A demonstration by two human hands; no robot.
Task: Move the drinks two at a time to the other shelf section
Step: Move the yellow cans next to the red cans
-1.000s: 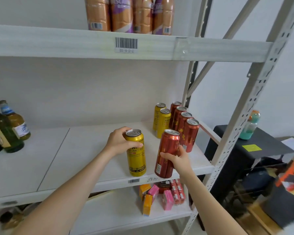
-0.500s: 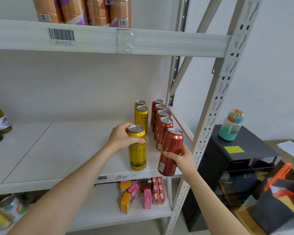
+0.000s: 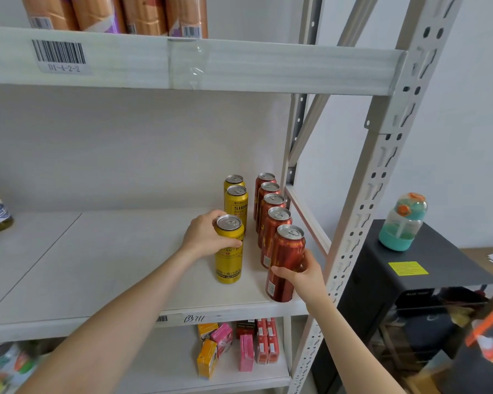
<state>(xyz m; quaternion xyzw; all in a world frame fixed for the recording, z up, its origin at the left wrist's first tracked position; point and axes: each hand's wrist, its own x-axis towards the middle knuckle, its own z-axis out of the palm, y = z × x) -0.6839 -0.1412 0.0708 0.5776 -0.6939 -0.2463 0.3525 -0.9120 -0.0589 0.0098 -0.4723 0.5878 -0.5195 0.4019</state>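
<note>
1. Left grip (image 3: 204,237) wraps the top of a yellow can (image 3: 228,260), upright on the middle shelf (image 3: 97,265), centre of frame.
2. Right grip (image 3: 303,275) clasps a red can (image 3: 283,251), slightly tilted, at the shelf's front edge, right of centre.
3. Behind them stand two yellow cans (image 3: 236,203) and four red cans (image 3: 273,199), in two side-by-side rows.

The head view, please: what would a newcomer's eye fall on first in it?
The left hand grips a yellow can and the right hand grips a red can, both at the front of the middle shelf. Behind them stand two rows, yellow cans left and red cans right. A teal bottle sits on a black cabinet further right.
</note>
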